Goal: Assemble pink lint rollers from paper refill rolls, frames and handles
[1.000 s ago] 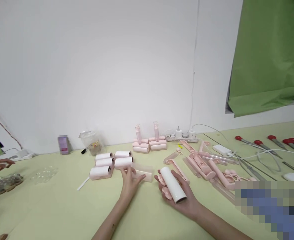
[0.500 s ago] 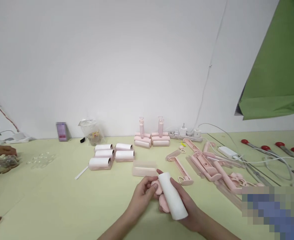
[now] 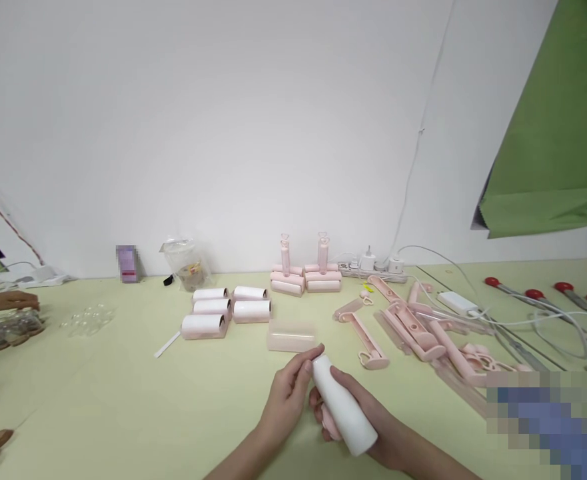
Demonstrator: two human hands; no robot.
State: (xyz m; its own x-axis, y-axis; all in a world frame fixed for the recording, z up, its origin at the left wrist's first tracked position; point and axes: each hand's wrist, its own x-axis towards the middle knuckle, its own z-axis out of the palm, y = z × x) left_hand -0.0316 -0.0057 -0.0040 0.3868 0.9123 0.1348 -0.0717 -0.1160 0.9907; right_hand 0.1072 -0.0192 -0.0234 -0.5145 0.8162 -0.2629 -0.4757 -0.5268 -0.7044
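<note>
From where I'm standing, the person's right hand [image 3: 380, 420] is clasping a white roll [image 3: 344, 407] above the near part of the pale green table [image 3: 123, 400]; the thumb is lying along the roll's side, and a pink disc [image 3: 330, 423] is sitting under the roll against that hand's fingers; the roll is tilting, its upper end pointing toward the left hand [image 3: 287, 395]. The left hand's fingers are bunching together at that upper end, touching it; whether they are pinching some small part there, I cannot tell, since the fingers are hiding it. Just beyond the left hand a translucent pink cover [image 3: 291, 335] is lying on the table; farther left five more white rolls [image 3: 202, 326] are resting in two columns, with a white strip [image 3: 167, 344] lying beside the nearest one; to the right a pink handle [image 3: 366, 341] is lying near a jumble of pink parts [image 3: 413, 331]. Near the wall two pink roller sets [image 3: 286, 279] are standing side by side; at the far left a co-worker's hand [image 3: 20, 300] is reaching over some clear, glassy pieces [image 3: 6, 331].
</note>
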